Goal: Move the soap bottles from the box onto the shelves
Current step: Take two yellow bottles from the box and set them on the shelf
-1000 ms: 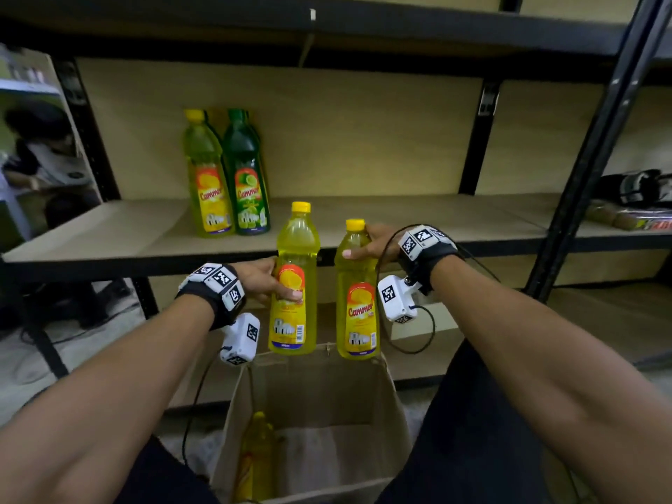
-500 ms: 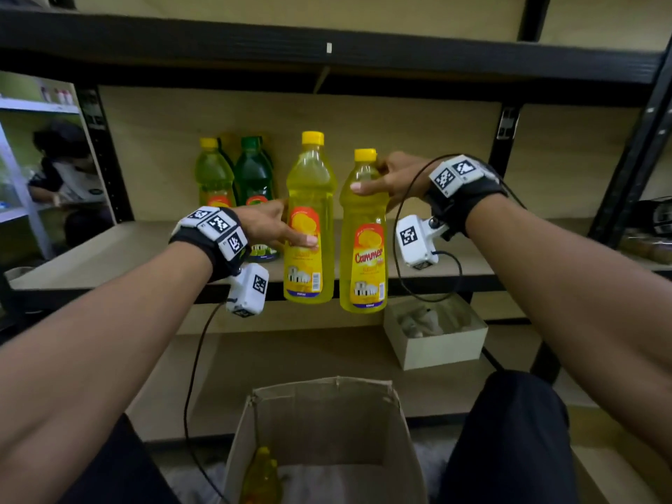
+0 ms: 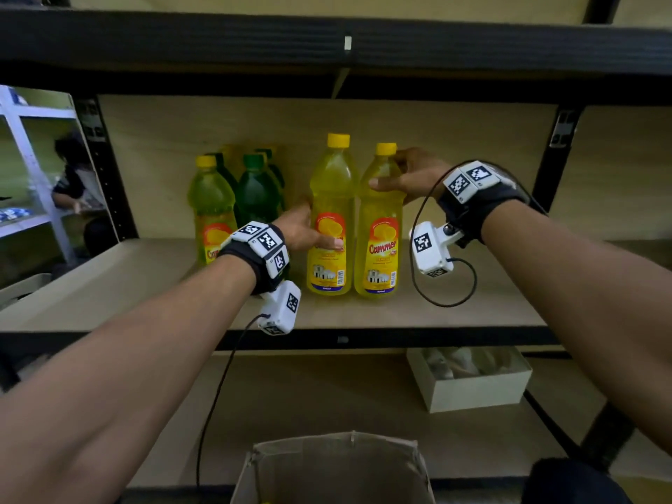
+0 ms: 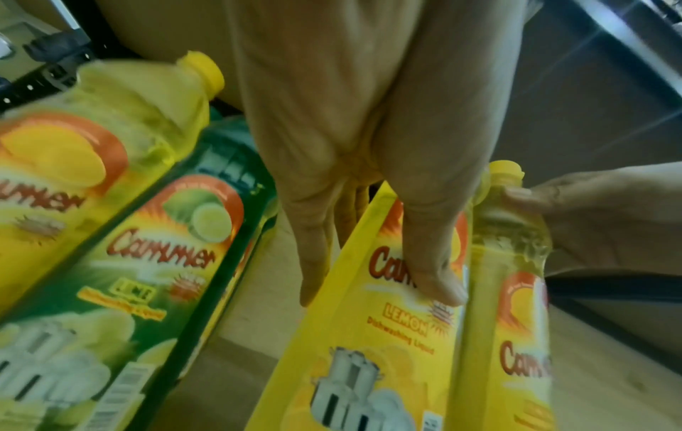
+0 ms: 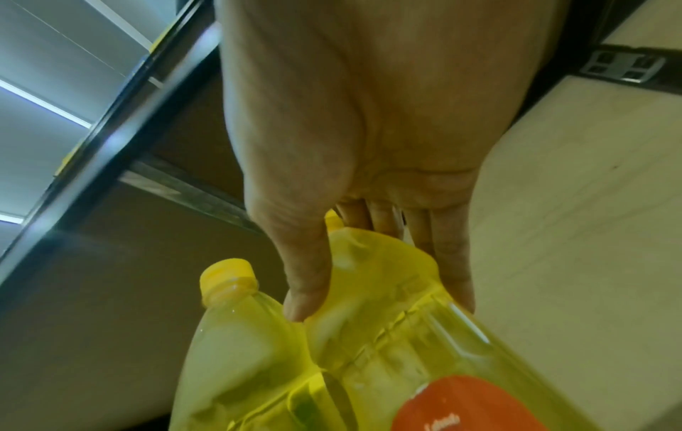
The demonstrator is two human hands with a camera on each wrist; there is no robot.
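Observation:
Two yellow lemon soap bottles stand upright side by side on the middle shelf (image 3: pixel 472 311). My left hand (image 3: pixel 307 231) grips the left bottle (image 3: pixel 331 183) at its label, thumb across the front (image 4: pixel 435 277), fingers behind. Fingers and thumb of my right hand (image 3: pixel 405 174) curl round the shoulder of the right bottle (image 3: pixel 380 249), just under its cap. In the right wrist view the right hand (image 5: pixel 369 233) holds that bottle (image 5: pixel 398 344), with the other bottle (image 5: pixel 239 335) beside it. The cardboard box (image 3: pixel 338 463) sits below me; its inside is hidden.
A yellow-green bottle (image 3: pixel 211 201) and a dark green lime bottle (image 3: pixel 256 192) stand left of my hands, more bottles behind them. A small white box (image 3: pixel 469 391) lies on the lower shelf. The upper shelf beam (image 3: pixel 345 41) runs overhead. A person sits far left (image 3: pixel 72 183).
Both hands lifted the two yellow bottles from above the box up and forward onto the middle shelf, beside the green bottles. My view rose with them.

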